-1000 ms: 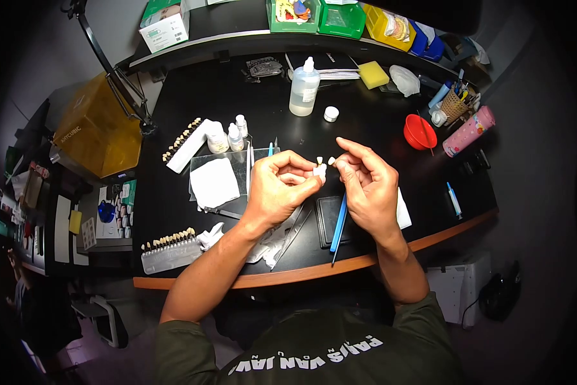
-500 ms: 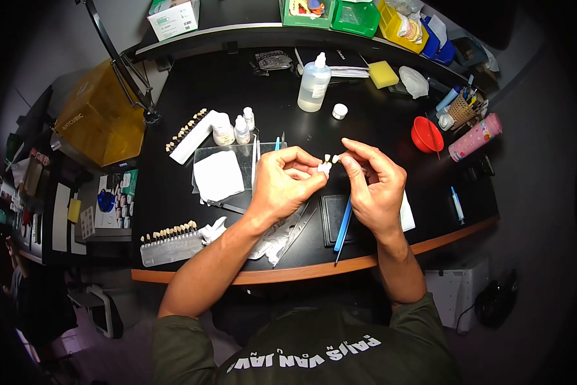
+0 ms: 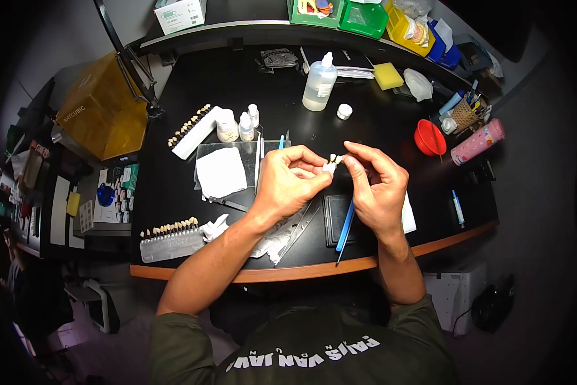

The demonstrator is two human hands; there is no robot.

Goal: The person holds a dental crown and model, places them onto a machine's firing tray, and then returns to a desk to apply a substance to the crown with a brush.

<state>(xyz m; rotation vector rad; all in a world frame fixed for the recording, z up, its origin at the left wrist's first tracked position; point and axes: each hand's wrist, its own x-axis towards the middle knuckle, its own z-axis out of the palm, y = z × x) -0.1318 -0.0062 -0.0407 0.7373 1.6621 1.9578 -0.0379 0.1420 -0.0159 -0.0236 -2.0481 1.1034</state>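
Above the middle of the desk, my left hand point(image 3: 293, 176) pinches a small white tooth-like piece point(image 3: 329, 168) between thumb and forefinger. My right hand point(image 3: 379, 189), closed at thumb and forefinger, grips a tooth shade tab point(image 3: 338, 159), its pale tip right beside the white piece. A blue-handled brush point(image 3: 346, 228) slants from beneath my right hand across a black flat case point(image 3: 332, 221) to the desk edge. Under my left wrist lie crumpled plastic and tissue point(image 3: 279, 244). Left of that hand, a white cloth point(image 3: 221, 173) rests on a glass slab with slim tools along it.
Shade guides with tooth tabs stand at the left point(image 3: 195, 135) and front left point(image 3: 173, 247), near small bottles point(image 3: 227, 126). Behind the hands are a clear squeeze bottle point(image 3: 319, 83) and a white jar point(image 3: 344, 111). A red bowl point(image 3: 430, 138) and pink bottle point(image 3: 478, 142) stand right.
The shade tab and the white piece are closer together. The whole view has shifted slightly; both hands keep their pinch.
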